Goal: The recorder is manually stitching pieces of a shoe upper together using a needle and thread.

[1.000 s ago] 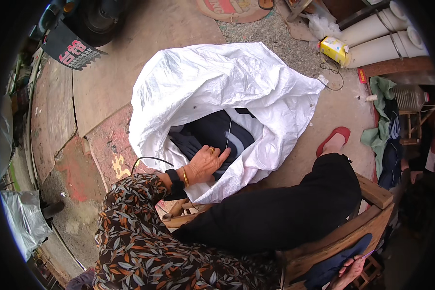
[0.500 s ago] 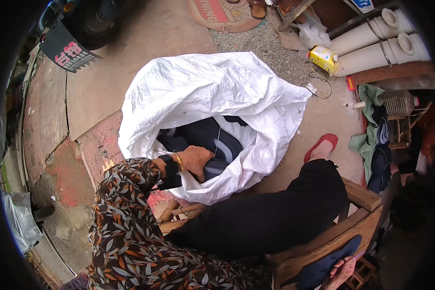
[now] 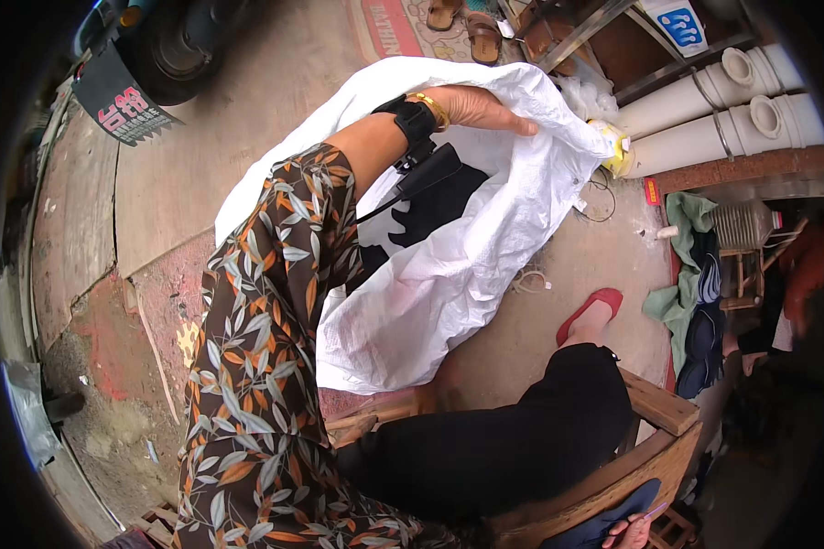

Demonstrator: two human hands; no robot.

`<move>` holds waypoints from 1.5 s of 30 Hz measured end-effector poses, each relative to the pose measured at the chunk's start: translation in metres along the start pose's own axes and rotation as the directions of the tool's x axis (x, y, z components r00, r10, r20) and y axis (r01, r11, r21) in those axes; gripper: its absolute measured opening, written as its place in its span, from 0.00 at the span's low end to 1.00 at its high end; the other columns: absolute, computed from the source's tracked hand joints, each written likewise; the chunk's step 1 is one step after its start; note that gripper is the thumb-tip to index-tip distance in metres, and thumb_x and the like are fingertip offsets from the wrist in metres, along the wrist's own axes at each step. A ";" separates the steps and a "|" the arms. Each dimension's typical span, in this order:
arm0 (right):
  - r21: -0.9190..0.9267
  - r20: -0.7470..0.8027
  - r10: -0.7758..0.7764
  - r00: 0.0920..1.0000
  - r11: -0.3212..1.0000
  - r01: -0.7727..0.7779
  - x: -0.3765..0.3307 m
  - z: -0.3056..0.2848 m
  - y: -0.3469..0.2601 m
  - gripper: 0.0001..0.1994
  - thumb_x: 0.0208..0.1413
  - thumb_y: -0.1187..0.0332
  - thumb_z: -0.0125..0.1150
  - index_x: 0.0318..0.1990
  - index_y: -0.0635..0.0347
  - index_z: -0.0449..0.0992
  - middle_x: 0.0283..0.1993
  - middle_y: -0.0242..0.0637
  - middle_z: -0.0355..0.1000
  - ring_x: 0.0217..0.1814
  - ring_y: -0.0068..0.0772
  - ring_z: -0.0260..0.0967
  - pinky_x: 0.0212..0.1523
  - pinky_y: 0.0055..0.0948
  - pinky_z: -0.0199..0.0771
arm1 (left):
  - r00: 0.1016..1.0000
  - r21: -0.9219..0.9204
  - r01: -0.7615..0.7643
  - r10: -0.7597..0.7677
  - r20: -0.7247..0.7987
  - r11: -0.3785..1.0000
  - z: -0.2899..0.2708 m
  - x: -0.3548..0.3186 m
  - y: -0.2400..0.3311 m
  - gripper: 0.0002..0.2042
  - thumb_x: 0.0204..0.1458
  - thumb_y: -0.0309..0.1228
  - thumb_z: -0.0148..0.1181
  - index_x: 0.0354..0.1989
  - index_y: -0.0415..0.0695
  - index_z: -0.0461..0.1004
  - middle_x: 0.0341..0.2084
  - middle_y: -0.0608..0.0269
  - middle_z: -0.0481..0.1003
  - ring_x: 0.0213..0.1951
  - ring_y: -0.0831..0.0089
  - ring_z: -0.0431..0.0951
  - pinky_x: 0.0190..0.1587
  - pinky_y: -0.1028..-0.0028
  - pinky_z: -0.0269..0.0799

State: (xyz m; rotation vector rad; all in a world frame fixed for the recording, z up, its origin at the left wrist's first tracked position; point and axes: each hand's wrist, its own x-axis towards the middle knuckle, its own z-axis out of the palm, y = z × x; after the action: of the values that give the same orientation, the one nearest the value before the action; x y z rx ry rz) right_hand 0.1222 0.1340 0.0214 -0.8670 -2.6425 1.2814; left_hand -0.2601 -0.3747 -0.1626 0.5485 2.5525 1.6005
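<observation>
A big white woven sack (image 3: 412, 320) stands with its mouth gaping in front of me. My left hand (image 3: 481, 108), wearing a gold bracelet and a black wrist strap, is closed on the sack's far rim; most of its fingers are hidden by the cloth. Black flat pieces (image 3: 439, 206) lie inside the sack, partly covered by my forearm. At the lower right, my right hand (image 3: 627, 532) is closed around a thin purple stick-like tool (image 3: 655, 511), beside a dark blue flat piece (image 3: 604, 529) on a wooden frame (image 3: 650, 457).
White pipes (image 3: 705, 146) and a yellow box (image 3: 616, 151) are at the far right. A vehicle wheel with a black mudflap (image 3: 119, 96) stands far left. Brown sandals (image 3: 483, 38) lie at the back. My leg in black trousers (image 3: 513, 430) and a red shoe (image 3: 591, 313) borders the sack.
My left hand has come out of the sack's inside and moved up and away to its far rim. The sack's mouth has changed shape and tilted. My right hand has slipped slightly lower in view.
</observation>
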 end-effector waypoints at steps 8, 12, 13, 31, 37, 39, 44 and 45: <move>0.063 0.009 0.034 0.999 0.997 -0.034 0.001 -0.007 0.007 0.11 0.68 0.58 0.58 0.43 0.57 0.74 0.28 0.27 0.71 0.20 0.12 0.57 0.19 0.11 0.52 | 0.723 0.073 0.653 -0.649 0.239 0.754 0.059 -0.048 -0.077 0.29 0.65 0.51 0.45 0.59 0.38 0.73 0.49 0.50 0.80 0.48 0.61 0.81 0.46 0.61 0.81; 0.082 -0.038 0.046 0.998 0.996 -0.042 0.001 -0.008 0.010 0.11 0.68 0.58 0.58 0.42 0.57 0.73 0.28 0.27 0.70 0.20 0.13 0.57 0.19 0.11 0.52 | 0.738 0.325 0.674 -0.589 -0.329 0.663 0.136 -0.097 -0.157 0.28 0.62 0.51 0.53 0.46 0.32 0.79 0.35 0.40 0.81 0.41 0.51 0.84 0.47 0.53 0.79; 0.077 -0.027 0.061 0.998 0.995 -0.059 0.001 -0.007 0.010 0.11 0.68 0.58 0.57 0.42 0.57 0.73 0.28 0.26 0.70 0.20 0.13 0.57 0.19 0.10 0.52 | 0.670 0.248 0.739 -0.643 -0.372 0.627 0.147 -0.100 -0.173 0.29 0.61 0.51 0.55 0.50 0.31 0.77 0.47 0.37 0.76 0.52 0.47 0.77 0.56 0.53 0.72; -0.458 0.128 -0.360 0.924 0.805 0.377 0.000 -0.001 0.002 0.11 0.69 0.64 0.54 0.37 0.63 0.71 0.32 0.32 0.69 0.29 0.24 0.62 0.28 0.23 0.64 | 0.752 0.712 0.367 -0.642 0.153 0.599 0.221 -0.308 -0.014 0.35 0.56 0.44 0.55 0.73 0.46 0.57 0.45 0.51 0.72 0.49 0.56 0.71 0.48 0.54 0.57; -0.056 -0.042 -0.066 0.997 0.996 0.064 -0.002 0.005 0.000 0.16 0.68 0.52 0.56 0.37 0.56 0.72 0.25 0.22 0.66 0.20 0.11 0.55 0.20 0.10 0.48 | 0.952 0.822 0.082 -0.289 0.102 0.563 0.223 -0.306 -0.075 0.31 0.57 0.43 0.55 0.70 0.50 0.61 0.58 0.49 0.67 0.59 0.47 0.67 0.53 0.50 0.60; -0.052 -0.042 -0.105 0.994 0.993 0.103 -0.002 0.008 -0.001 0.16 0.68 0.52 0.56 0.36 0.55 0.72 0.25 0.22 0.66 0.20 0.11 0.54 0.19 0.11 0.48 | 0.959 0.818 0.070 -0.265 0.102 0.570 0.231 -0.307 -0.092 0.31 0.58 0.43 0.54 0.71 0.49 0.60 0.57 0.49 0.67 0.60 0.46 0.67 0.56 0.47 0.60; -0.047 -0.064 -0.012 0.998 0.999 0.009 -0.001 0.010 -0.006 0.15 0.67 0.55 0.56 0.34 0.54 0.71 0.24 0.21 0.65 0.18 0.11 0.52 0.19 0.12 0.47 | 0.913 0.736 0.125 -0.368 0.177 0.665 0.239 -0.311 -0.087 0.30 0.58 0.38 0.52 0.69 0.43 0.60 0.48 0.53 0.70 0.53 0.58 0.73 0.61 0.45 0.58; -0.052 -0.062 -0.014 0.998 0.999 0.011 -0.001 0.011 -0.006 0.15 0.67 0.55 0.56 0.34 0.54 0.71 0.24 0.21 0.65 0.18 0.11 0.52 0.19 0.12 0.47 | 0.921 0.654 0.197 -0.366 0.131 0.731 0.239 -0.315 -0.077 0.28 0.57 0.37 0.53 0.66 0.42 0.63 0.43 0.55 0.69 0.45 0.61 0.77 0.57 0.52 0.65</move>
State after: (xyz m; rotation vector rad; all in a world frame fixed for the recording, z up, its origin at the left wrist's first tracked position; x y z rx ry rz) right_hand 0.1169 0.1231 0.0192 -0.8806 -2.6392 1.1680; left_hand 0.0747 -0.3067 -0.3765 0.3341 2.7515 0.4981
